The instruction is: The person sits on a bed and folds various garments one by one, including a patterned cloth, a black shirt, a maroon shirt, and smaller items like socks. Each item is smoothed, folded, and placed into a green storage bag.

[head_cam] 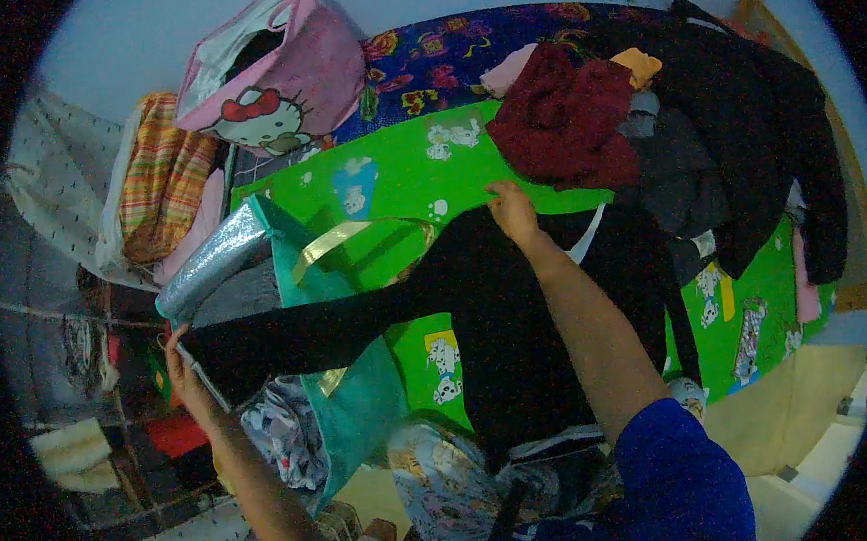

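A black long-sleeved top [513, 354] lies spread over my lap and a green bedsheet printed with cartoon dogs [401, 185]. My left hand [179, 354] grips the cuff end of one sleeve, which is stretched out to the left and shows a light edge. My right hand [514, 212] is at the shoulder edge of the top with bent fingers; the cloth between them is mostly hidden. The other sleeve hangs on the right. Under the outstretched sleeve stands a teal bag [363, 411] with gold handles [338, 242] and a silvery lining [219, 262].
A pink cartoon-cat bag [330, 65] stands at the back left, near a plaid cloth bundle [161, 181]. Maroon cloth [565, 120] and dark clothes [753, 119] are heaped at the back right. Crumpled grey printed cloth [284, 429] sits in the teal bag's opening.
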A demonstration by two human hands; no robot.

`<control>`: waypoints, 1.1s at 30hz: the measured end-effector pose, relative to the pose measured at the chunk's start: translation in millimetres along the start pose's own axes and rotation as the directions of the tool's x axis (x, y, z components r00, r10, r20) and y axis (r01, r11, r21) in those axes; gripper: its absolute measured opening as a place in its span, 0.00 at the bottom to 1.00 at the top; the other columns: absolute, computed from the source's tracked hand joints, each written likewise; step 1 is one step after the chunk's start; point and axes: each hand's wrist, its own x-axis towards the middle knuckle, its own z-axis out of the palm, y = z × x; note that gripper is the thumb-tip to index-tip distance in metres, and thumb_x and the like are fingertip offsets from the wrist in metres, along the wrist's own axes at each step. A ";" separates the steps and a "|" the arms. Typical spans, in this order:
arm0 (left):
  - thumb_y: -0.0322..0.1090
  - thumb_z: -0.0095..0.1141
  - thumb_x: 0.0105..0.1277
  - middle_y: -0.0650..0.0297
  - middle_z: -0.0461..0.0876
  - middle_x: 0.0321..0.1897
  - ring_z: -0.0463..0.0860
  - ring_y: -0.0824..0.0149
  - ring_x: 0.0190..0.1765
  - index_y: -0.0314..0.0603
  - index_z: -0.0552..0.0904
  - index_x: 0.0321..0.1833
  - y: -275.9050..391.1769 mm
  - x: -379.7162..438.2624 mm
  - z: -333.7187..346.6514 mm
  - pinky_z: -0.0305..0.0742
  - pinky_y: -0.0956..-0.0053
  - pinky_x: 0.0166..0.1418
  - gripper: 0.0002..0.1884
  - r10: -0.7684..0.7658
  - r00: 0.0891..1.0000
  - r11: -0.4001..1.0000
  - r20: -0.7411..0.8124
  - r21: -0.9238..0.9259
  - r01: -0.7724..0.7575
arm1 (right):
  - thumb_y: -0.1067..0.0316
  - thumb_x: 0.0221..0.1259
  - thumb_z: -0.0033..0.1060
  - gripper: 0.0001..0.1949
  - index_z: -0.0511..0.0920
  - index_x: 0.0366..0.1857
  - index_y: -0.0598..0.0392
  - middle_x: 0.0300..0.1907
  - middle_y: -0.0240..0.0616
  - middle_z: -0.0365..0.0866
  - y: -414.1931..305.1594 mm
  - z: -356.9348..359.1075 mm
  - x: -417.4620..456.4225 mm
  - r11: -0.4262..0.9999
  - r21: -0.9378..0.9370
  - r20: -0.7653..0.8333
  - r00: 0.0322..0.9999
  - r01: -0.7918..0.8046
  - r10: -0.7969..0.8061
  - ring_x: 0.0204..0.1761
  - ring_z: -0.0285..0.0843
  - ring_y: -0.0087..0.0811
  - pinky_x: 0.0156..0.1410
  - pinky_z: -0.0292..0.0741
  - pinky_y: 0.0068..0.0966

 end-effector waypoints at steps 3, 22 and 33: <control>0.33 0.45 0.67 0.65 0.76 0.42 0.73 0.71 0.46 0.40 0.77 0.47 -29.8 3.9 -4.6 0.67 0.77 0.52 0.11 -0.045 0.998 0.998 0.048 -0.048 0.048 | 0.70 0.52 0.60 0.16 0.74 0.47 0.52 0.43 0.44 0.76 -27.4 6.7 -40.7 0.970 0.239 0.035 0.999 -0.046 0.039 0.39 0.78 0.45 0.41 0.75 0.39; 0.22 0.58 0.48 0.58 0.77 0.31 0.77 0.63 0.34 0.37 0.80 0.33 92.0 -124.3 42.1 0.71 0.74 0.39 0.08 0.276 0.794 0.906 0.541 0.128 -0.403 | 0.65 0.59 0.60 0.11 0.72 0.40 0.58 0.34 0.34 0.74 -338.1 -94.6 -208.7 0.192 0.817 0.539 0.838 -0.544 0.083 0.37 0.72 0.22 0.41 0.71 0.20; 0.24 0.51 0.49 0.53 0.79 0.34 0.79 0.55 0.41 0.33 0.77 0.38 37.1 -112.1 25.4 0.71 0.69 0.48 0.11 0.004 0.947 0.924 0.320 0.362 -0.126 | 0.71 0.56 0.58 0.06 0.72 0.33 0.56 0.27 0.32 0.73 -337.6 -123.8 -214.5 0.512 0.783 0.413 0.911 -0.354 -0.001 0.29 0.72 0.22 0.36 0.71 0.23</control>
